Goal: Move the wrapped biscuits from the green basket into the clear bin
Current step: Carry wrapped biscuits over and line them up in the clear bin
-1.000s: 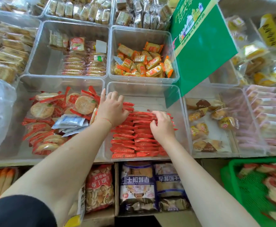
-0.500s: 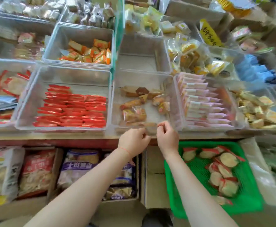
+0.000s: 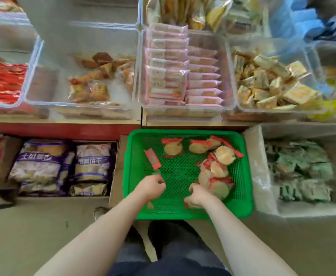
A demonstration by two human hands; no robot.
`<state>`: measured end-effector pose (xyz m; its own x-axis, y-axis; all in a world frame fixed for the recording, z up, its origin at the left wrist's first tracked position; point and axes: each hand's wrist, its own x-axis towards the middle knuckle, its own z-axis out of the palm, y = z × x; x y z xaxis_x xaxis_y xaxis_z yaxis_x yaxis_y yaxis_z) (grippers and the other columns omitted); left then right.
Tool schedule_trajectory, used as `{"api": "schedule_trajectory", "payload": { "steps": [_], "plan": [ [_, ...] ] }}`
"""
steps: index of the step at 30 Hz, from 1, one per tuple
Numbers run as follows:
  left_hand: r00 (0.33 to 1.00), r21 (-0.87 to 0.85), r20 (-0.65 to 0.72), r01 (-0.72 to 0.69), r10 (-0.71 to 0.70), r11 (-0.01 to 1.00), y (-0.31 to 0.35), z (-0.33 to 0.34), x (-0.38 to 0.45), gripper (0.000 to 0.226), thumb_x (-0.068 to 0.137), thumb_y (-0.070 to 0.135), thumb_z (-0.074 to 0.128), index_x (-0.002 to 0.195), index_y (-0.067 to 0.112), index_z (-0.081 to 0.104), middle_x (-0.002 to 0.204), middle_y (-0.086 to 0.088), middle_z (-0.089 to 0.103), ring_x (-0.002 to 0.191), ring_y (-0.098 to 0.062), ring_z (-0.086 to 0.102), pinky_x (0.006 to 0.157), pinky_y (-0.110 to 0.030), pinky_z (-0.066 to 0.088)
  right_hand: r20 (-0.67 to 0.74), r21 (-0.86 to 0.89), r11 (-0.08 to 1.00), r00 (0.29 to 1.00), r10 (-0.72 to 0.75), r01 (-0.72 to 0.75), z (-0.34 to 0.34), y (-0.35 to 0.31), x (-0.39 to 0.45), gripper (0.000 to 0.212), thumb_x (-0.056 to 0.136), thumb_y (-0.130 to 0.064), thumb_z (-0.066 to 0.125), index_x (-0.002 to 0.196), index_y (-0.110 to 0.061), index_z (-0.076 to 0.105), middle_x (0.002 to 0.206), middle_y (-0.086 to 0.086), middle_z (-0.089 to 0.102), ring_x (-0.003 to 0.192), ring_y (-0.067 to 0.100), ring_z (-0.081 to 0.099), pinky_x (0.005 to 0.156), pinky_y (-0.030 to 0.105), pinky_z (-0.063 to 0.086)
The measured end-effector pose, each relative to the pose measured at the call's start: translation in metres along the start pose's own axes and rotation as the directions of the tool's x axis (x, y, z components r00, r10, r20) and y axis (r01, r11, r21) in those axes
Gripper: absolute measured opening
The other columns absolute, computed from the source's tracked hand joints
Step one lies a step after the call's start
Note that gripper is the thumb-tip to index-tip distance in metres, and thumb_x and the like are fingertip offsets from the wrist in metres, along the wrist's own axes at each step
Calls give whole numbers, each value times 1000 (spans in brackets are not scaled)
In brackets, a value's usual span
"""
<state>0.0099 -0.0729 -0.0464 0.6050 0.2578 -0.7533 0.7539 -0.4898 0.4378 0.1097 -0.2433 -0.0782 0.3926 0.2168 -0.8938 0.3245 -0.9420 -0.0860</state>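
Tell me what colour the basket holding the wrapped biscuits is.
Bright green, with a perforated mesh floor: the basket, seen best in the head view.

My green basket (image 3: 241,176) is perforated plastic mesh; the wrapped biscuits (image 3: 219,168) have glossy film wrappers; the bins (image 3: 231,76) above are clear, smooth plastic.

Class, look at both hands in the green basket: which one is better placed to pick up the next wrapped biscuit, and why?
Probably the right hand: it sits against the biscuit pile at the basket's right side. The left hand is over bare mesh, its fingers apparently pinching one red wrapper.
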Motion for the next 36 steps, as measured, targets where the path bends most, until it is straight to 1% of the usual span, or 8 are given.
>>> {"api": "schedule_trajectory", "payload": {
  "steps": [7, 15, 19, 23, 26, 31, 34, 36],
  "plan": [
    [985, 4, 69, 161, -161, 987, 8, 50, -4, 25, 89, 26, 51, 101, 14, 69, 107, -10, 71, 103, -27, 64, 81, -27, 48, 162, -84, 990, 982, -99, 113, 14, 27, 15, 107, 69, -78, 63, 150, -16, 32, 152, 16, 34, 138, 33, 37, 111, 38, 34],
    [996, -7, 53, 74, -74, 997, 30, 62, 1, 69, 78, 25, 68, 142, 24, 43, 138, -8, 49, 125, -25, 50, 101, -27, 39, -54, 197, 934, 954, -294, 299, -16, 37, -1, 8, 82, -22, 62, 87, -21, 57, 85, 0, 59, 79, 22, 58, 57, 29, 39],
    [999, -27, -49, -20, 19, 999, 44, 62, 10, 47, 77, 39, 77, 117, 19, 63, 112, -2, 66, 107, -22, 60, 83, -26, 41, -138, 311, 867, 921, -364, 389, -36, 47, -9, 22, 78, -22, 67, 100, -19, 65, 94, 3, 65, 88, 24, 61, 71, 35, 49],
    [971, -208, -116, 183, -210, 961, 46, 55, 15, 33, 81, 35, 76, 104, 11, 69, 97, -7, 70, 92, -27, 66, 79, -32, 51, -445, 69, 956, 866, -228, 286, -46, 75, -3, 53, 87, -29, 65, 137, -22, 48, 137, 5, 51, 127, 27, 46, 103, 46, 41],
    [946, -451, -64, 256, -317, 855, 44, 55, 9, 25, 81, 20, 79, 100, 8, 66, 82, -6, 69, 64, -19, 67, 66, -33, 57, -380, -54, 988, 911, -157, 148, -42, 95, -2, 69, 89, -30, 62, 150, -23, 30, 150, 9, 37, 134, 31, 38, 107, 50, 32],
    [937, -617, 23, 287, -348, 733, 40, 61, -5, 19, 85, 8, 73, 100, 8, 62, 73, -8, 65, 41, -12, 58, 37, -19, 46, -256, -120, 988, 958, -127, 99, -16, 99, -8, 62, 85, -10, 58, 141, -26, 39, 129, 7, 56, 120, 30, 49, 103, 49, 32],
    [925, -658, 37, 307, -378, 687, 37, 60, -11, 14, 85, 7, 71, 98, 6, 67, 79, -10, 67, 58, -19, 63, 54, -27, 56, -290, 42, 989, 949, -121, 139, -12, 92, -11, 20, 84, -21, 60, 104, -22, 63, 105, 2, 63, 107, 28, 56, 103, 47, 35],
    [917, -677, 12, 301, -398, 672, 35, 56, -13, 12, 84, 6, 70, 96, 7, 67, 84, -11, 67, 70, -24, 63, 68, -34, 58, -303, 347, 918, 949, -83, 191, -18, 86, -16, 26, 85, -32, 62, 107, -17, 66, 100, -2, 63, 100, 27, 59, 91, 38, 44]
  ]
}}
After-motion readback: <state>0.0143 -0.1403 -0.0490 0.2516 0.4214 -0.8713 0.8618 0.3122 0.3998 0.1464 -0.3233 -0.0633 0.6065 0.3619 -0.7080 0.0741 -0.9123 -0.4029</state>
